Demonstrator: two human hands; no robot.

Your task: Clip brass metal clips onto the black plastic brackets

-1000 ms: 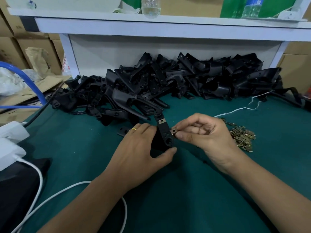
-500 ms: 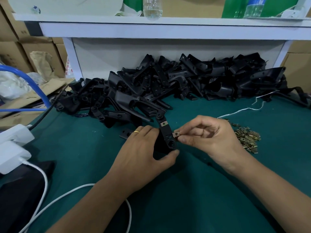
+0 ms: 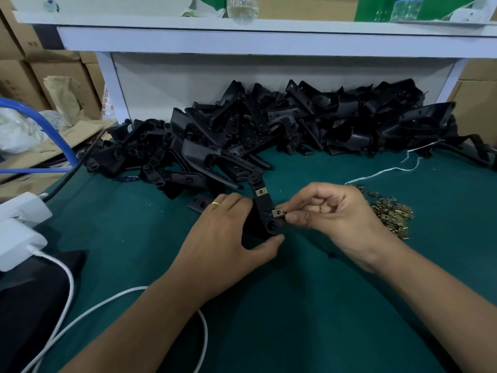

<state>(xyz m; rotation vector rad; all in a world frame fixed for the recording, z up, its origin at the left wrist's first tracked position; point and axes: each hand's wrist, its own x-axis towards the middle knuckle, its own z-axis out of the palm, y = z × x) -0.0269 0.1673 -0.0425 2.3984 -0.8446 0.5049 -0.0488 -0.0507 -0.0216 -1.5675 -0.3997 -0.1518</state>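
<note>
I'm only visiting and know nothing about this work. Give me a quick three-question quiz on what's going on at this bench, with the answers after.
1. True or false: the bracket held by the left hand already carries one brass clip near its upper end.
2. Which hand presses a second clip against the bracket's edge? A) left B) right C) neither
3. Fill in: the loose pile of brass clips lies on the green mat to the ____ of the right hand.

Key: 1 true; 2 B, pinched in its fingers; 3 right.
</note>
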